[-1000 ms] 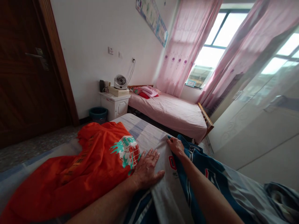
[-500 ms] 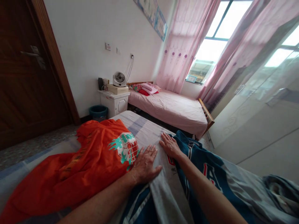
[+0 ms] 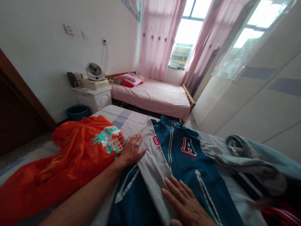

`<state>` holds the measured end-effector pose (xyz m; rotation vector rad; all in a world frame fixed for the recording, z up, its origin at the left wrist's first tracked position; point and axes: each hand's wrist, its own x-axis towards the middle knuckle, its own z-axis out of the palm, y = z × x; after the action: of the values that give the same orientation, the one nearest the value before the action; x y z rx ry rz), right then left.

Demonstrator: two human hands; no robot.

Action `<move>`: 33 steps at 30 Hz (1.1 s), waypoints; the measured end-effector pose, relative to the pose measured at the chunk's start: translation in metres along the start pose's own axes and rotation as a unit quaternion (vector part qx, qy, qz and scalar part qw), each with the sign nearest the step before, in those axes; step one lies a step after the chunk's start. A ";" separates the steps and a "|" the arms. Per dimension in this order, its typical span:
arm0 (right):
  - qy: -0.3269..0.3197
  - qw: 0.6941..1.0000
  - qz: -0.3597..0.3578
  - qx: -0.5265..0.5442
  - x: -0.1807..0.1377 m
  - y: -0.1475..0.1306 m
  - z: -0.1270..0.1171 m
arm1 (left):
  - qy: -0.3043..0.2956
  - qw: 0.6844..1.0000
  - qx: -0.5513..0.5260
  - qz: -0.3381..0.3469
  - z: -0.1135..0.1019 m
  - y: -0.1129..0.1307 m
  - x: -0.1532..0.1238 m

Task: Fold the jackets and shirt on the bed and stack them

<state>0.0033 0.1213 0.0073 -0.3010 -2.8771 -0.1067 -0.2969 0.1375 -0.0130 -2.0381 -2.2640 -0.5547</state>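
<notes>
A blue zip jacket [image 3: 185,163] with a red letter A and grey sleeves lies spread on the bed in front of me. My left hand [image 3: 131,150] lies flat and open on the jacket's left edge, beside an orange T-shirt [image 3: 77,157] with a green and red print. My right hand [image 3: 185,201] rests flat, fingers spread, on the folded grey sleeve [image 3: 152,166] near the bottom of the view.
Denim clothes [image 3: 254,153] are piled at the right. Beyond stand a pink bed [image 3: 160,97], a white nightstand [image 3: 94,97] with a small fan [image 3: 94,70], a teal bin [image 3: 77,112], and white wardrobe doors [image 3: 258,94]. A dark door frame [image 3: 23,97] is at left.
My right hand slid from the jacket's collar end back toward me along the grey sleeve. The view swung right, and the jacket's front now shows. My left hand stayed flat.
</notes>
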 end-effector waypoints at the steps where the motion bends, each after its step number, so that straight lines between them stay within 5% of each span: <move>1: 0.024 1.000 -0.002 -0.020 -0.014 -0.006 0.001 | -0.001 1.000 0.004 0.003 0.000 -0.001 0.001; 9: 0.085 0.993 0.009 -0.077 -0.070 -0.040 -0.017 | -0.005 0.999 0.033 0.017 -0.001 -0.003 0.004; 15: 0.129 0.990 0.037 -0.050 -0.044 -0.058 -0.022 | -0.002 0.998 0.058 0.002 -0.012 0.003 0.003; 21: 0.125 0.991 0.036 0.009 -0.017 -0.068 -0.037 | -0.043 0.995 0.071 0.051 -0.032 0.044 0.003; 28: 0.155 0.987 -0.033 0.035 -0.019 -0.076 -0.025 | -0.081 0.991 0.064 0.084 -0.007 0.083 -0.011; 30: 0.123 0.990 0.016 0.071 -0.027 -0.063 -0.032 | -0.072 0.992 0.068 0.083 0.000 0.085 -0.015; 33: 0.092 0.966 0.242 0.006 -0.053 -0.017 -0.057 | -0.063 0.992 0.071 0.086 0.003 0.083 -0.018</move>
<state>0.0636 0.0886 0.0484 -0.9240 -2.5376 -0.0247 -0.2131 0.1272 -0.0012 -2.2230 -2.0927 -0.2528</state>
